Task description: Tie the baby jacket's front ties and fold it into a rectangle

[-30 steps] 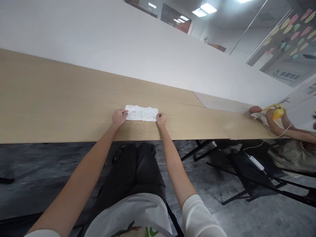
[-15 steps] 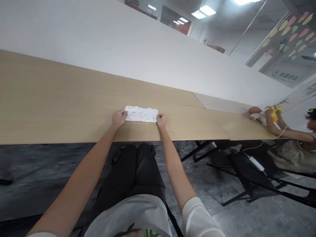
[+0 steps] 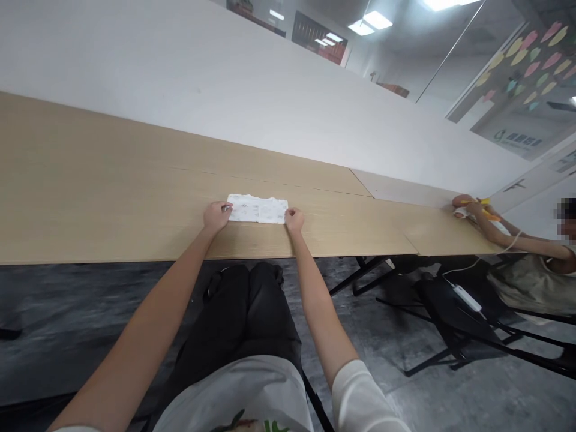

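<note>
White cloth (image 3: 258, 209) lies flat on the bench (image 3: 112, 192), my left hand (image 3: 216, 216) and right hand (image 3: 294, 220) pinching opposite ends (straightening, I'd judge); next calls for even tension.

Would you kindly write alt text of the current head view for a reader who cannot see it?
A person's left hand and right hand touch opposite ends of a white patterned cloth on a long wood-coloured table. At the far right, another person handles something yellow.
</note>
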`<action>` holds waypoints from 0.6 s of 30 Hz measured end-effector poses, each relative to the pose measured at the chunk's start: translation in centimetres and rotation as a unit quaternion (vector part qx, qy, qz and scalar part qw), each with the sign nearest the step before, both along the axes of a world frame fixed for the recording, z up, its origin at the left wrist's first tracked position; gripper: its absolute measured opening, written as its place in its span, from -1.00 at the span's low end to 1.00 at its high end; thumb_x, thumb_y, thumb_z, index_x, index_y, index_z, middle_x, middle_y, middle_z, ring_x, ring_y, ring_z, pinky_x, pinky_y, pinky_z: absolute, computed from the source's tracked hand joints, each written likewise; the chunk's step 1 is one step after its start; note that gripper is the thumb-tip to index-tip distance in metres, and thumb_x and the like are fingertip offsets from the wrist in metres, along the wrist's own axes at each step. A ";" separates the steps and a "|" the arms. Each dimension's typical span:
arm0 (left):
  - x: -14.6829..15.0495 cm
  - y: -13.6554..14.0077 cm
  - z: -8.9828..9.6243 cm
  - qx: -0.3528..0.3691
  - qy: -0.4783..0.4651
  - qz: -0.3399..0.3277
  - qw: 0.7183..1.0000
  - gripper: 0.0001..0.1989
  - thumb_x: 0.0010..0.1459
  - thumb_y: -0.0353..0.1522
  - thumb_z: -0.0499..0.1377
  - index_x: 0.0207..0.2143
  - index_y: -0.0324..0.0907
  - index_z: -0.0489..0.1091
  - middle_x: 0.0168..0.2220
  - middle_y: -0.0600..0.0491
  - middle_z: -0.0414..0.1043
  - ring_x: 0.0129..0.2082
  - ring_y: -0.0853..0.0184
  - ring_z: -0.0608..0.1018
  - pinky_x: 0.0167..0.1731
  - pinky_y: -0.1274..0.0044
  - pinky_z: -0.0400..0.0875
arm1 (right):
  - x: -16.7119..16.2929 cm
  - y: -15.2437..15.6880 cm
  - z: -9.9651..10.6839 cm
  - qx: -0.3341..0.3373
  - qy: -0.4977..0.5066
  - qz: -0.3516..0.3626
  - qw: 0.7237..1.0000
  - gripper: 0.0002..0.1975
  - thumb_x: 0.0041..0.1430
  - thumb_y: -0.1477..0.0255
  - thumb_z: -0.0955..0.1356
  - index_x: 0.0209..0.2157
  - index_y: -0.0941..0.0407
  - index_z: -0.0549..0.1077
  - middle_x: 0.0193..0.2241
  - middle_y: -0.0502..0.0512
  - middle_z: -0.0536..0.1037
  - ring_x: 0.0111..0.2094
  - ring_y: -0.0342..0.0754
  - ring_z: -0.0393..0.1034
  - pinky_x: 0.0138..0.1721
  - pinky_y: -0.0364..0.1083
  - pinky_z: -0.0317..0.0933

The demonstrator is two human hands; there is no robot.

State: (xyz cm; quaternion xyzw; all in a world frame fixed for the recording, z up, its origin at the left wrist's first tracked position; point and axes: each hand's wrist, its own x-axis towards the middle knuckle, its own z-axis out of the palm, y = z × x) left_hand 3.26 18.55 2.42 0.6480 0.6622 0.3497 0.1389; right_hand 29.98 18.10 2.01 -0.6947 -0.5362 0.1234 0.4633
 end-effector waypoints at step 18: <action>0.0 -0.3 0.3 -0.005 0.007 0.000 1.000 -0.62 0.14 -0.34 0.08 -0.08 -0.23 0.57 0.03 -0.11 0.55 0.04 0.10 0.53 0.10 0.38 0.34 | -0.3 -0.3 0.2 0.006 -0.009 -0.006 1.000 -0.81 0.13 0.55 0.31 -0.36 0.23 0.60 -0.35 0.21 0.64 -0.34 -0.04 0.49 -0.18 -0.13 0.32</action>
